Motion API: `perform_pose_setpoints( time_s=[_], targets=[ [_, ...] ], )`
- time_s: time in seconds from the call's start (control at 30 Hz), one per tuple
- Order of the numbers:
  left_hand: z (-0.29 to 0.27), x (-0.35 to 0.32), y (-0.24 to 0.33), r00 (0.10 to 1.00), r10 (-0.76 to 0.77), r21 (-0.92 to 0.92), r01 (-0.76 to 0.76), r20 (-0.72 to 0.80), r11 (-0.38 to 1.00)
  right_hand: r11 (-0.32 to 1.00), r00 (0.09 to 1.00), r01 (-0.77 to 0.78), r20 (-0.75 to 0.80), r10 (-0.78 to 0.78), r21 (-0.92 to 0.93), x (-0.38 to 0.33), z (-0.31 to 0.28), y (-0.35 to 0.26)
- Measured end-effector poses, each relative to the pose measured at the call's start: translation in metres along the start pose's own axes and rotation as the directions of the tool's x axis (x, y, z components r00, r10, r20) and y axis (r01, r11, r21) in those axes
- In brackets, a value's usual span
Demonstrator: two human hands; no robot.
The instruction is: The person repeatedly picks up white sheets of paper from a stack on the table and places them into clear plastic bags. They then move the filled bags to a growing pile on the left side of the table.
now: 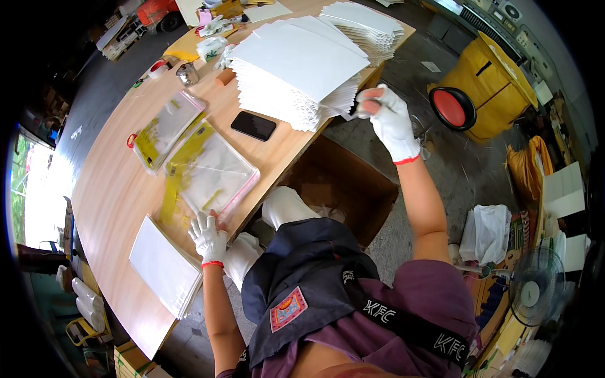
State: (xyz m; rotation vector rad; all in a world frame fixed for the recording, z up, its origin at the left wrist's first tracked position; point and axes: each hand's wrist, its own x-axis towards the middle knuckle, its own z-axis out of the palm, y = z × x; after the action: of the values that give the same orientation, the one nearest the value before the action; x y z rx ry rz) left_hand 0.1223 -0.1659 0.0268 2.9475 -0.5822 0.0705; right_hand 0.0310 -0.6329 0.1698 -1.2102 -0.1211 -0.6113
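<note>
My left hand [208,234], in a white glove with a red cuff, rests fingers spread on the near corner of a stack of clear plastic bags with yellow strips [211,170] on the wooden table [113,183]. My right hand [389,120], also gloved, pinches the near corner of a fanned pile of white sheets [299,66] at the table's edge. A smaller stack of white sheets [165,264] lies just left of my left hand.
A black phone [253,125] lies between the bags and the white pile. A second bag stack [165,129] sits further left. Under the table stands an open cardboard box [343,186]. A yellow bin with a red lid [482,94] stands on the floor to the right.
</note>
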Motion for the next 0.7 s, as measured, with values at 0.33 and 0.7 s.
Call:
perform_pose_setpoints(
  time_s=[0.33, 0.7],
  targets=[
    [0.018, 0.017, -0.021, 0.995, 0.06, -0.074, -0.055, 0.076, 0.996, 0.073, 0.572, -0.551, -0.312, 0.759, -0.831, -0.088, -0.085, 0.089],
    [0.022, 0.018, -0.024, 0.984, 0.178, 0.024, -0.178, 0.008, 0.984, 0.84, 0.767, -0.536, -0.364, 0.528, 0.088, 0.074, -0.026, 0.019]
  ],
)
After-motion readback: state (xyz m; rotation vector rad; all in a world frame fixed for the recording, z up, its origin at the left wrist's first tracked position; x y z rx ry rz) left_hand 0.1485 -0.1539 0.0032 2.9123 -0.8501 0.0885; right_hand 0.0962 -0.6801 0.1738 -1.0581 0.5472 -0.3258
